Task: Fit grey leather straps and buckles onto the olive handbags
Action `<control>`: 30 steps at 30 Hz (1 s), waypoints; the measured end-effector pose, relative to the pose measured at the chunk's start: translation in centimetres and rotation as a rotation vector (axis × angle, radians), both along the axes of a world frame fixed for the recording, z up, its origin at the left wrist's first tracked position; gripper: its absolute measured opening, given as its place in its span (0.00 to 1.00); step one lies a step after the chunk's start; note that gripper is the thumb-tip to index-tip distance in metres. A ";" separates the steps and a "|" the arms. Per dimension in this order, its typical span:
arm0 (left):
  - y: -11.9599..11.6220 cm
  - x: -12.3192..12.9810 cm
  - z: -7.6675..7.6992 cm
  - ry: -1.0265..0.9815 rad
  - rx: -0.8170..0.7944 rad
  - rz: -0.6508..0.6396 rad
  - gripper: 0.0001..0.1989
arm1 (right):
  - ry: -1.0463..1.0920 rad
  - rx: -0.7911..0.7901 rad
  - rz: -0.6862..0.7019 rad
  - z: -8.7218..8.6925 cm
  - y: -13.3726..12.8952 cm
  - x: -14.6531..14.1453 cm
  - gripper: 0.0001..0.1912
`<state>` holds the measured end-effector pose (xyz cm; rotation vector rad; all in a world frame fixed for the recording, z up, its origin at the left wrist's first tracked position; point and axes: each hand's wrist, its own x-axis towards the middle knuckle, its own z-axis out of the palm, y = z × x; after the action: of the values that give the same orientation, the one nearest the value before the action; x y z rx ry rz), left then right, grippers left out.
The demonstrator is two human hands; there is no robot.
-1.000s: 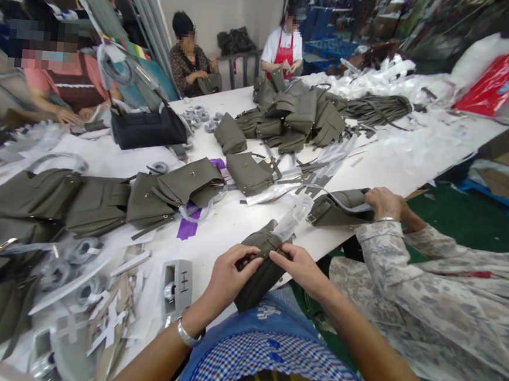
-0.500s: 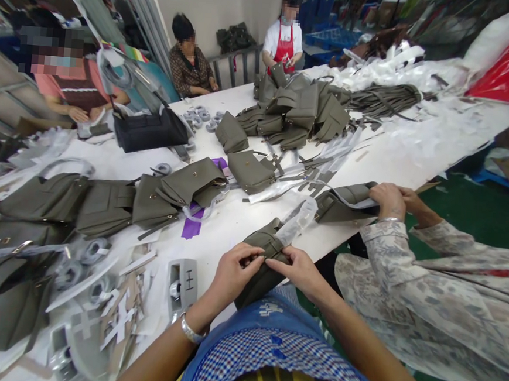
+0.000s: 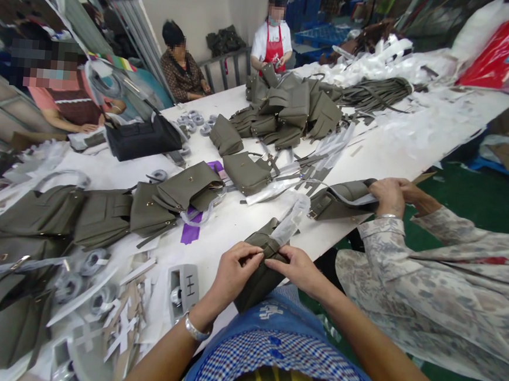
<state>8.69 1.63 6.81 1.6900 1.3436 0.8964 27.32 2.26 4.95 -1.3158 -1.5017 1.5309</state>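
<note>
An olive-green handbag [image 3: 253, 284] lies at the table edge against my apron, with clear plastic wrap [image 3: 291, 220] around its handle. My left hand [image 3: 237, 271] pinches the bag's upper part, thumb against fingers. From the other side my right hand [image 3: 295, 268] grips the same bag near a strap, its thumb pointing at my left thumb. The exact bit between the fingertips is too small to make out. Just left of my left hand stands a grey tape dispenser [image 3: 184, 290] marked H.
Olive bags [image 3: 102, 217] line the table's left side, and more form a heap [image 3: 287, 108] further back. A co-worker's hands [image 3: 388, 195] hold another bag [image 3: 342, 200] close on my right. Paper scraps [image 3: 127, 315] and a second dispenser [image 3: 87, 347] lie at the lower left.
The camera view has shifted slightly, moving the far scene a little left. Both my hands stay on the handbag in nearly the same pinch.
</note>
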 end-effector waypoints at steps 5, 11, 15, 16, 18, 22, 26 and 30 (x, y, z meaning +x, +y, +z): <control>0.3 0.3 0.1 0.030 0.014 -0.009 0.06 | -0.061 0.038 -0.003 -0.3 0.1 0.0 0.14; 0.5 -0.1 0.3 0.070 0.036 -0.087 0.08 | -0.023 0.022 -0.058 -0.9 -0.2 -0.2 0.19; 0.4 -0.2 0.5 0.092 0.003 -0.102 0.10 | -0.041 0.023 -0.080 -0.8 -0.4 -0.3 0.18; 0.4 -0.2 0.5 0.096 -0.013 -0.079 0.11 | -0.057 0.020 -0.090 -0.7 -0.5 -0.4 0.17; 0.2 0.1 0.5 0.097 -0.038 -0.034 0.09 | -0.073 0.013 -0.112 -0.6 -0.5 -0.4 0.17; 0.1 0.6 0.4 0.085 -0.019 0.011 0.06 | -0.117 0.030 -0.118 -0.4 -0.2 -0.3 0.18; 0.3 0.9 0.4 0.057 0.022 0.035 0.06 | -0.133 0.067 -0.085 -0.3 0.0 0.2 0.19; 0.7 1.0 0.5 0.054 0.039 0.047 0.05 | -0.063 0.048 -0.054 -0.8 -0.1 0.2 0.19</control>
<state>9.65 2.35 7.28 1.7297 1.4156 0.9145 27.57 2.17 4.19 -1.3768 -1.5198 1.4230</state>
